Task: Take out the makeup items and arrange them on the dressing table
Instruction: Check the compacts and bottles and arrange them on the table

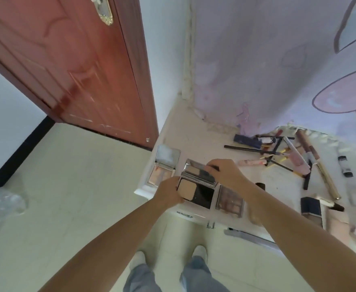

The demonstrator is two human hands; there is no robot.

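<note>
An open powder compact (pixel 196 191) with a mirrored lid and a beige pan lies near the front left edge of the white dressing table (pixel 185 133). My left hand (pixel 169 192) grips its left side. My right hand (pixel 225 172) pinches the top of the lid, which stands tilted open. Left of it lies another open mirrored palette (pixel 164 165). An eyeshadow palette (pixel 229 200) sits just right of the compact, partly under my right forearm.
Pencils, brushes and tubes (pixel 286 152) lie scattered across the table's back right. A dark compact (pixel 311 207) and a black-capped stick (pixel 345 166) sit farther right. A red wooden door (pixel 78 70) stands left; a patterned cloth (pixel 278 60) hangs behind the table.
</note>
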